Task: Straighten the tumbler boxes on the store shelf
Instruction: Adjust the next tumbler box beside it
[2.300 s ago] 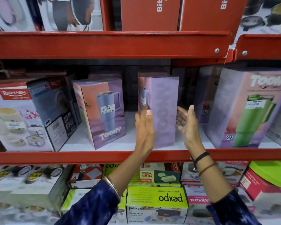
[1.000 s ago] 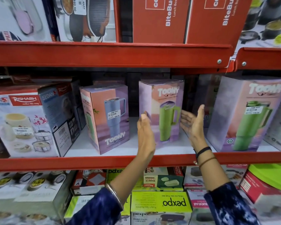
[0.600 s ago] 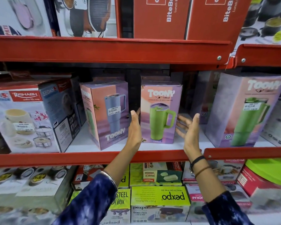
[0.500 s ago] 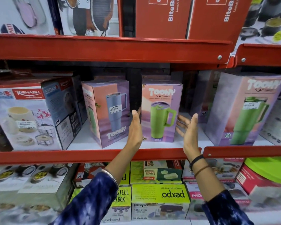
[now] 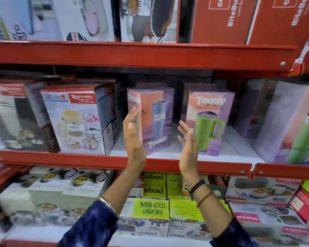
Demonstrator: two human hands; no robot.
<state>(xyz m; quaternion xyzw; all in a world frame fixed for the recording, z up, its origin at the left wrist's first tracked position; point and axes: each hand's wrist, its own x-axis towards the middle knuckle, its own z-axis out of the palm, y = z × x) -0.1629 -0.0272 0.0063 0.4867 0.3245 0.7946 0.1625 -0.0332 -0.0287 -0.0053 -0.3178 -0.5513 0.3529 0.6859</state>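
Note:
On the middle shelf (image 5: 168,164) stand purple and pink Toony tumbler boxes. The box with a blue tumbler (image 5: 155,118) is turned at an angle, one corner toward me. The box with a green tumbler (image 5: 210,122) to its right faces front, square to the shelf edge. A larger green-tumbler box (image 5: 292,125) stands at the far right. My left hand (image 5: 132,134) is flat and open beside the left face of the blue-tumbler box. My right hand (image 5: 188,139) is open with spread fingers in the gap between the two boxes. Neither hand grips anything.
A Rishabh lunch-carrier box (image 5: 75,120) stands close on the left of the blue-tumbler box. Red BiteBuddy boxes (image 5: 223,18) fill the shelf above. Green Pexpo lunch boxes (image 5: 153,209) sit on the shelf below. More tumbler boxes stand behind in the dark back row.
The green-tumbler box was turned from side-on to face front, then released. Both hands have moved left and now flank the blue-tumbler box. The view has shifted left.

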